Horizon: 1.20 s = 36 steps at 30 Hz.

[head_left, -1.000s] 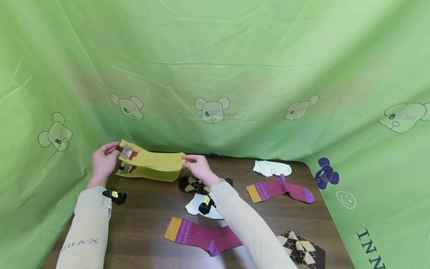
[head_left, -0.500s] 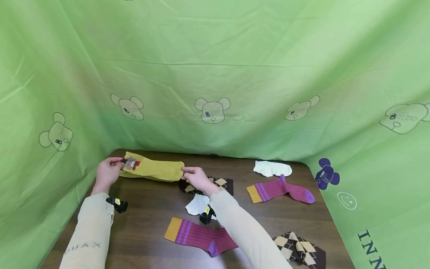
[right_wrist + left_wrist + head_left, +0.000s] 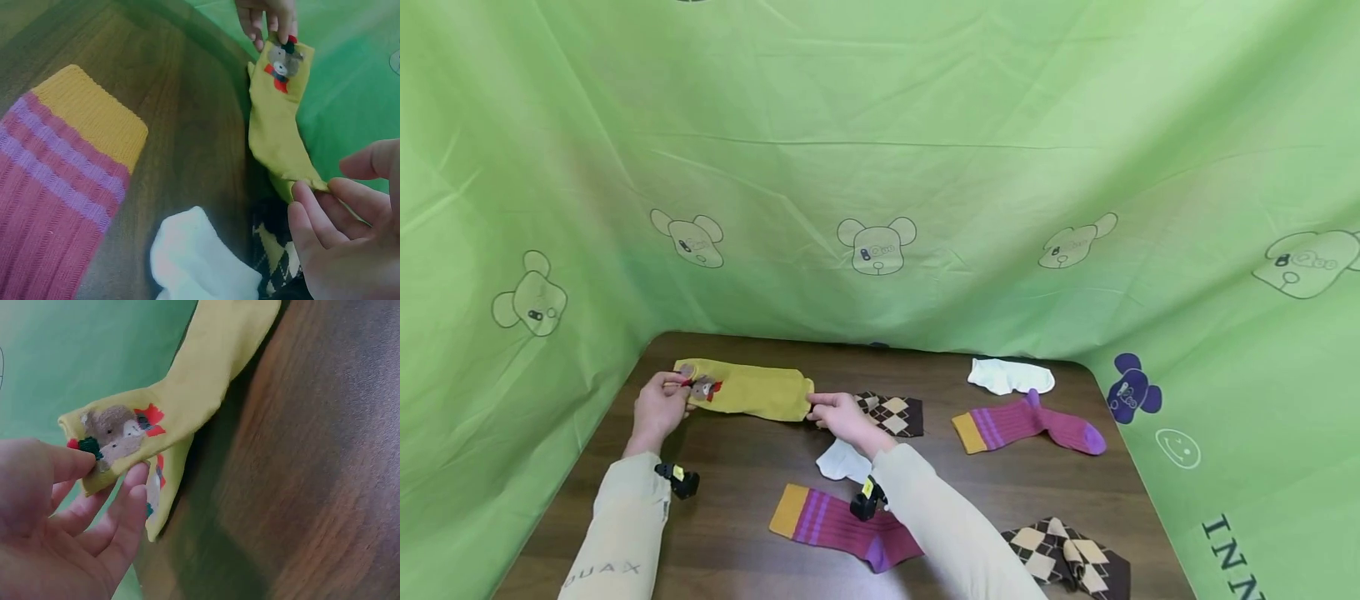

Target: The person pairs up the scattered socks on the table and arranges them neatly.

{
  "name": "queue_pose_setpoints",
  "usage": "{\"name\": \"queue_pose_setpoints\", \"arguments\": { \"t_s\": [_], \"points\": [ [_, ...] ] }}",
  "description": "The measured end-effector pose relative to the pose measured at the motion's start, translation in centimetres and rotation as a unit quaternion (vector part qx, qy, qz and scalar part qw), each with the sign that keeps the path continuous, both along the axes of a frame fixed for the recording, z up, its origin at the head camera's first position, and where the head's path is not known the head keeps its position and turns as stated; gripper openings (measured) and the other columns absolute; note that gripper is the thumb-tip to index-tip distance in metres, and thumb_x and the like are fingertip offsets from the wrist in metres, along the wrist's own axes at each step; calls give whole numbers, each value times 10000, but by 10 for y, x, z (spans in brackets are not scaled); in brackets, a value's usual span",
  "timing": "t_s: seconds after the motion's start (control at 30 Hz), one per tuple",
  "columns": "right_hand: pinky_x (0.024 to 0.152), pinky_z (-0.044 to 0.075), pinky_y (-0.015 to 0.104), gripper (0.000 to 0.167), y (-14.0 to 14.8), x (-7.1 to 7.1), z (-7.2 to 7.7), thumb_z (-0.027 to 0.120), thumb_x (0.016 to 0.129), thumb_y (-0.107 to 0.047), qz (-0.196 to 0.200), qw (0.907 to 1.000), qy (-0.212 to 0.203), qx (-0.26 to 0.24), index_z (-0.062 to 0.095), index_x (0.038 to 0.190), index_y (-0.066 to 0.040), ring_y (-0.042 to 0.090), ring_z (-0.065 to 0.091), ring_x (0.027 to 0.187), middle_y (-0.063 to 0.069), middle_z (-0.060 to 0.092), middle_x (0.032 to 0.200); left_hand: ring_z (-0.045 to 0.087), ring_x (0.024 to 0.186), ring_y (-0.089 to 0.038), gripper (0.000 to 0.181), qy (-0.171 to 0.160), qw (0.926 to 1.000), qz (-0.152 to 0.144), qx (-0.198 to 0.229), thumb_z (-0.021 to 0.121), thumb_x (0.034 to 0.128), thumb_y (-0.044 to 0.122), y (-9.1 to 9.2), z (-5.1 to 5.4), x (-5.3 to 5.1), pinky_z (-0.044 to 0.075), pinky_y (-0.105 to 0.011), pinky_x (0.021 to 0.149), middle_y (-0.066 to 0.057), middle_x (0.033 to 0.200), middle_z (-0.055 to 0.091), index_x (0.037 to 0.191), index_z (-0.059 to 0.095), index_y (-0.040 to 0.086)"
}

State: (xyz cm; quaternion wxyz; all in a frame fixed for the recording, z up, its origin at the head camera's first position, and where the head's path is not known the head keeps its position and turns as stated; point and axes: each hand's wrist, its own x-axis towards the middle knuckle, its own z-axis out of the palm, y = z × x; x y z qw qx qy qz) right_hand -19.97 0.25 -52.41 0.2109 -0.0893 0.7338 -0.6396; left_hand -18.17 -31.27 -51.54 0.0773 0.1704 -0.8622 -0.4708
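A yellow sock (image 3: 752, 390) with a bear patch lies lengthwise at the back left, over a second yellow sock (image 3: 164, 500) that is mostly hidden. At the cuff, my left hand (image 3: 658, 408) pinches the upper sock; in the left wrist view the thumb is on top and fingers are below. My right hand (image 3: 844, 419) is at the toe end, its fingertips touching the fabric. In the right wrist view its thumb stands apart from the sock. Under and beside this hand are a brown argyle sock (image 3: 895, 414) and a white sock (image 3: 842, 461).
A magenta sock (image 3: 831, 521) with a mustard cuff lies in front, partly under the right sleeve. To the right are another magenta sock (image 3: 1000, 423), a white sock (image 3: 1011, 376) and an argyle sock (image 3: 1075, 562). Green cloth (image 3: 880, 167) rises behind the brown table (image 3: 737, 517).
Both hands have come down and toward the person with the yellow socks. The upper sock now covers most of the lower one, and they lie closer to the table.
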Motion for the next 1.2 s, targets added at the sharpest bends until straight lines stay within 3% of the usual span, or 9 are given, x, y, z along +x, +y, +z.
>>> {"name": "queue_pose_setpoints", "arguments": {
  "t_s": [0.27, 0.43, 0.53, 0.67, 0.77, 0.87, 0.93, 1.0, 1.2],
  "points": [
    [918, 541, 450, 450, -3, -7, 4, 490, 933, 3, -58, 9999, -33, 87, 582, 1365, 87, 443, 633, 1113, 264, 692, 1119, 701, 643, -149, 205, 206, 9987, 476, 15, 540, 1036, 78, 2, 4, 1, 457, -217, 541, -241, 997, 707, 1221, 531, -11],
    [853, 558, 464, 463, -12, -14, 12, 525, 950, -37, -48, 9993, 97, 358, 574, 1405, 34, 436, 634, 1115, 230, 710, 1118, 657, 613, -31, 205, 654, 9942, 840, 179, 549, 1036, 91, 2, 13, -6, 467, -171, 552, -238, 1027, 698, 1216, 544, -8],
    [778, 551, 352, 509, -18, -17, 18, 567, 948, -57, 67, 9979, 261, 585, 531, 1450, 15, 405, 639, 1108, 200, 690, 1197, 636, 631, 4, 209, 916, 9910, 933, 297, 544, 1041, 96, 2, 18, -12, 482, -161, 564, -218, 1027, 675, 1223, 542, -8],
    [610, 424, 199, 597, -26, -22, 20, 589, 916, -50, 224, 9956, 311, 857, 471, 1499, 3, 207, 640, 810, 108, 675, 1005, 610, 633, 36, 211, 1028, 9896, 915, 428, 542, 1040, 80, 3, 23, -17, 496, -162, 568, -226, 1052, 658, 1227, 537, -18],
    [517, 360, 208, 620, -30, -24, 17, 590, 905, -34, 292, 9938, 209, 1048, 457, 1510, -6, 111, 479, 616, 108, 625, 873, 602, 631, 46, 210, 990, 9898, 884, 516, 549, 1034, 63, 5, 24, -18, 502, -161, 572, -238, 1067, 656, 1225, 536, -24],
    [628, 432, 225, 629, -31, -23, 13, 608, 900, -30, 379, 9911, 251, 1248, 457, 1509, -5, 145, 563, 784, 167, 674, 1147, 626, 652, 12, 209, 929, 9902, 903, 531, 555, 1031, 59, 6, 25, -17, 499, -165, 574, -234, 1069, 657, 1224, 540, -21],
    [861, 465, 247, 634, -32, -22, 11, 616, 885, -24, 454, 9888, 441, 1352, 460, 1498, 17, 199, 581, 1106, 170, 571, 1412, 632, 658, 5, 211, 883, 9905, 925, 507, 554, 1032, 66, 5, 24, -15, 493, -163, 575, -226, 1072, 658, 1226, 543, -15],
    [1062, 374, 282, 637, -31, -22, 9, 613, 884, -24, 540, 9871, 555, 1401, 449, 1498, 33, 233, 437, 1360, 156, 456, 1531, 634, 656, 8, 216, 852, 9908, 938, 478, 552, 1031, 69, 5, 23, -14, 488, -158, 575, -230, 1081, 660, 1230, 544, -17],
    [1161, 283, 358, 616, -31, -19, 5, 583, 922, -47, 707, 9845, 512, 1523, 425, 1512, 32, 270, 334, 1450, 142, 435, 1549, 656, 662, -9, 213, 788, 9924, 844, 434, 554, 1030, 64, 2, 22, -11, 478, -154, 569, -249, 1106, 663, 1226, 545, -20]
  ]
}}
